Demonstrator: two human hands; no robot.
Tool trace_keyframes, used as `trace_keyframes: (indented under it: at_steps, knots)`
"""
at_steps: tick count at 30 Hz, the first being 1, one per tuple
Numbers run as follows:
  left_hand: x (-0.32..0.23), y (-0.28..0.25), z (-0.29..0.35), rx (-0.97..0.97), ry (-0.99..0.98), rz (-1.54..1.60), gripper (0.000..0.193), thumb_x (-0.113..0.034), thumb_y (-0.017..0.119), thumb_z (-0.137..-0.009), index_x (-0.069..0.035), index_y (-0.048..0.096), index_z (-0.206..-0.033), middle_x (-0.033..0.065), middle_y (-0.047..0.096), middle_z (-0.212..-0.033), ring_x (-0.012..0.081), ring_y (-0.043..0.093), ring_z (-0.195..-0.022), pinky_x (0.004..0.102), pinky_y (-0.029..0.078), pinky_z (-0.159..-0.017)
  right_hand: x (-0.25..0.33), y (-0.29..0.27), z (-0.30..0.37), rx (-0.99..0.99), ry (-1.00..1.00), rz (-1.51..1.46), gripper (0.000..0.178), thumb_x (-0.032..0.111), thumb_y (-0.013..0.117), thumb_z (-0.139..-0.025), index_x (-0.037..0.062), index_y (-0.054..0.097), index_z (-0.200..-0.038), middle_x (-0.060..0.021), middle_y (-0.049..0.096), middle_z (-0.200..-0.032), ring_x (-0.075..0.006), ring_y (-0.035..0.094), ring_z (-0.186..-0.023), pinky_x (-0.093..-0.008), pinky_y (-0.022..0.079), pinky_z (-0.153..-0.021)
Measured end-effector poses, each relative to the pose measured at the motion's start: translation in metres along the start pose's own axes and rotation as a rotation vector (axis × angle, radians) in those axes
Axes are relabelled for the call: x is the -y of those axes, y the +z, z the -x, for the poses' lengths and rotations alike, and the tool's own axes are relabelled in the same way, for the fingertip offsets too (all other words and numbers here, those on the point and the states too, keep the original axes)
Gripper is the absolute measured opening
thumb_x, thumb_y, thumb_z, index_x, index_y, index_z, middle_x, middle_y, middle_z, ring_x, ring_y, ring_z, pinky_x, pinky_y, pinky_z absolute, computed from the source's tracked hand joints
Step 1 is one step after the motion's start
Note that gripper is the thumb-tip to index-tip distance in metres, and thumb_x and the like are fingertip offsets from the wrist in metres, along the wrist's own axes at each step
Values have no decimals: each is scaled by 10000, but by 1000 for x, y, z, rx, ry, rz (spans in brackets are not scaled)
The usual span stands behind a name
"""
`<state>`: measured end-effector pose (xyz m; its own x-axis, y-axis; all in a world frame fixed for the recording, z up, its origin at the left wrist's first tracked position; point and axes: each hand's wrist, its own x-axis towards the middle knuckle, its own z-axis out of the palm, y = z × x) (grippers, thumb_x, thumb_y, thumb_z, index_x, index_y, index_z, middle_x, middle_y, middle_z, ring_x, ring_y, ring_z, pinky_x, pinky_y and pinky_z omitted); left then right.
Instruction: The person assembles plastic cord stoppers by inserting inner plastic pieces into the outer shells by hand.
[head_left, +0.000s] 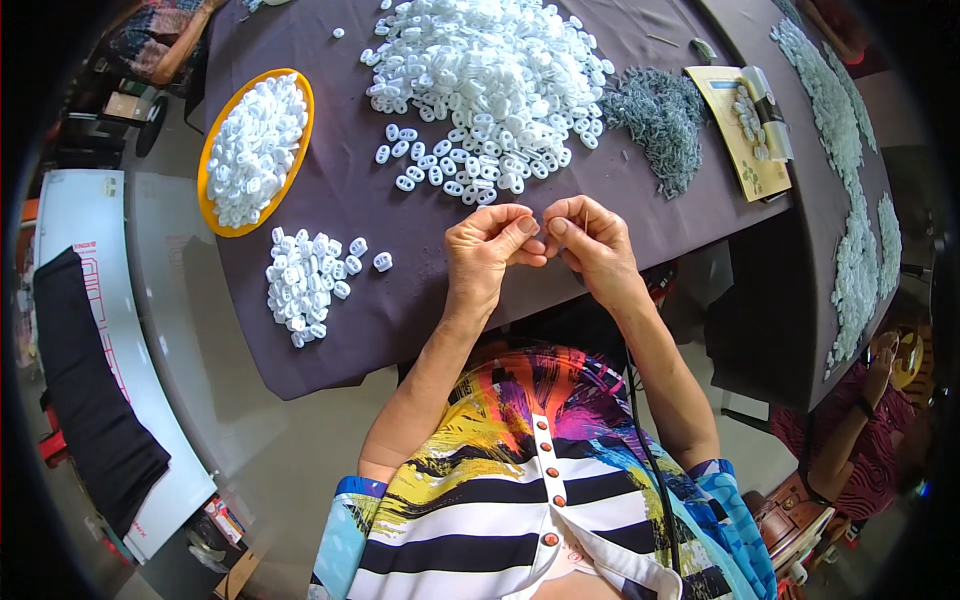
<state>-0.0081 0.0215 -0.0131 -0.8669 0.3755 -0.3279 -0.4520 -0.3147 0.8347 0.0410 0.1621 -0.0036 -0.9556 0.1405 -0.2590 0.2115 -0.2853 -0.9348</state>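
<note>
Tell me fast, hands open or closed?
Left hand: closed in a pinch; can't tell if holding anything.
Right hand: closed in a pinch; can't tell if holding anything.

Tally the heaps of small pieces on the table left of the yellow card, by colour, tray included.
White: 3 (large heap, tray heap in the yellow tray, small heap)
Grey: 1 (grey heap)
Total: 4

Something cut off at the upper-left edge is unclear, so not counted.
</note>
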Motion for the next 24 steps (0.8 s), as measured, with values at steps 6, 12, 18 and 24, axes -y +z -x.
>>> trace_keyframes:
  at_steps: [6,12,18,24]
  knots:
    - [-3,3,4,37,32,6,118,-25,579,-851,18,611,-955,97,651,-786,143,641,-621,267,571,-574,-5,1,0,-7,-24,-118,62,88,559,-876,53,586,-919,36,539,-672,10,381,-498,-154,225,-405]
    - [4,0,3,26,102,-71,109,-3,575,-845,16,607,-948,87,645,-782,126,626,-613,256,559,-534,-7,3,1,-4,-49,-90,70,97,567,-874,55,589,-925,29,548,-675,6,378,-492,-150,232,-405]
    - [5,7,11,-21,243,-462,104,-28,592,-847,15,626,-935,53,635,-769,88,602,-598,208,513,-519,-8,2,1,-32,-4,-52,84,94,575,-866,34,591,-923,16,564,-682,-6,431,-515,-144,267,-416]
    - [5,6,12,58,450,-595,105,-39,592,-850,25,634,-922,52,638,-722,91,596,-577,215,500,-513,-10,-1,0,-54,29,-100,107,118,595,-852,27,606,-907,18,583,-676,-17,495,-552,-156,314,-430]
